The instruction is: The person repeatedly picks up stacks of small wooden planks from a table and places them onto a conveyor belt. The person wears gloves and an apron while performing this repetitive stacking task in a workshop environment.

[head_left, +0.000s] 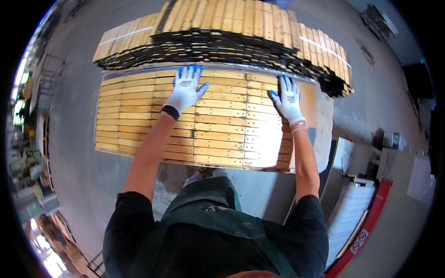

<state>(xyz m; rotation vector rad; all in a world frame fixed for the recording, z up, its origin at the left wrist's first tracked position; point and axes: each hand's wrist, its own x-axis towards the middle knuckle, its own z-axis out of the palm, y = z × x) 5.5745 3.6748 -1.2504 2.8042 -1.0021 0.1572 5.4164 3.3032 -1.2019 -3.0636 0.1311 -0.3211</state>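
Note:
Several rows of light wooden slats (220,111) with small dark holes lie side by side in front of me, on a low flat surface. My left hand (185,90), in a white glove with blue fingertips, rests over the far slats left of the middle, fingers stretched and thumb apart. Similarly gloved, my right hand (289,99) is at the right end of the rows, its fingers extended and its thumb out to the left. Neither hand grips anything. Dark slat ends (284,146) show beside my right wrist.
Tall stacks of dark-edged wooden slats (227,18) stand just beyond the rows, the outer ones crossed by white straps. Bare brown board (307,99) shows at the right end. A white roll (350,215) and a red bar (366,227) lie to the lower right.

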